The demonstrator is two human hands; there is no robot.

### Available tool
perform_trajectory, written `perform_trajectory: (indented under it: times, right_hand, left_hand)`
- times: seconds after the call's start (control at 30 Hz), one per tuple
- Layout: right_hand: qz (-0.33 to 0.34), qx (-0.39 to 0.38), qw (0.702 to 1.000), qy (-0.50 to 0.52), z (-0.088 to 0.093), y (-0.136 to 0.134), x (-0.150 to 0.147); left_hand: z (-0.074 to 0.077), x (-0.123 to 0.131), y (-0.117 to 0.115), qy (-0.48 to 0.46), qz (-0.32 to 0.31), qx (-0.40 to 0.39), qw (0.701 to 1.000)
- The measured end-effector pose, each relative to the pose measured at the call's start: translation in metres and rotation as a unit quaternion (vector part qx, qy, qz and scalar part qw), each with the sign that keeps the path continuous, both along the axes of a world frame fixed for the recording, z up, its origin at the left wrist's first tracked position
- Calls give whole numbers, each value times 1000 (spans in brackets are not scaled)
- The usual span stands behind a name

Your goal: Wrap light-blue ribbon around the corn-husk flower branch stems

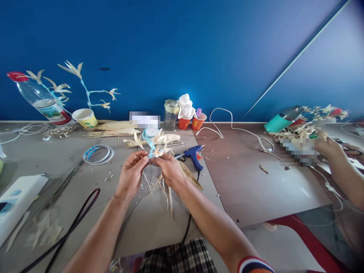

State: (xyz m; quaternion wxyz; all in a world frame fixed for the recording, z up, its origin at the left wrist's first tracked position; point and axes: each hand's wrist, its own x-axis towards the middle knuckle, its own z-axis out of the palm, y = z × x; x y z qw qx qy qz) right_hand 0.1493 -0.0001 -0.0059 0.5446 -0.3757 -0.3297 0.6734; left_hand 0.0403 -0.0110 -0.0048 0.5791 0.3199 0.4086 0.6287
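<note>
Close together over the table, my left hand (pixel 133 170) and my right hand (pixel 168 167) both pinch a thin wire flower stem (pixel 151 172), part of which hangs below my fingers. Pale husk-like petals (pixel 158 152) and light blue tape show at the fingertips. From there a strip of blue tape (pixel 149 141) runs up to its roll (pixel 150 132) just behind. Left of the roll stands another pale petal flower (pixel 133 141). My fingers cover the exact spot where tape and stem meet.
A blue glue gun (pixel 194 157) lies right of my hands, its tip facing away. Dry husk strips (pixel 187 174) lie beneath. White tape rings (pixel 98 154), a power strip (pixel 19 204) and a black cable (pixel 76 220) occupy the left. Another person's hand (pixel 330 146) is at far right.
</note>
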Motion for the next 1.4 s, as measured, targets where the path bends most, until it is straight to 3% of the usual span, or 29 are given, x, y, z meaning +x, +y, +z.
perform_trajectory:
  times: [0.2, 0.53, 0.77, 0.9, 1.4]
  right_hand:
    - [-10, -14, 1000, -24, -2, 0, 0]
    - [-13, -25, 999, -16, -1, -1, 4]
    - [6, 0, 986, -164, 13, 0, 13]
    - [-4, -3, 981, -194, 19, -2, 16]
    - [-20, -1, 983, -182, 4, 4, 15]
  left_hand:
    - [-9, -2, 2, 55, 27, 16, 998]
    - [-3, 4, -1, -4, 27, -13, 1000]
    - [-4, 1, 0, 1, 29, -20, 999]
    - [-3, -1, -1, -3, 39, -22, 999]
    - [0, 2, -3, -19, 16, -24, 999]
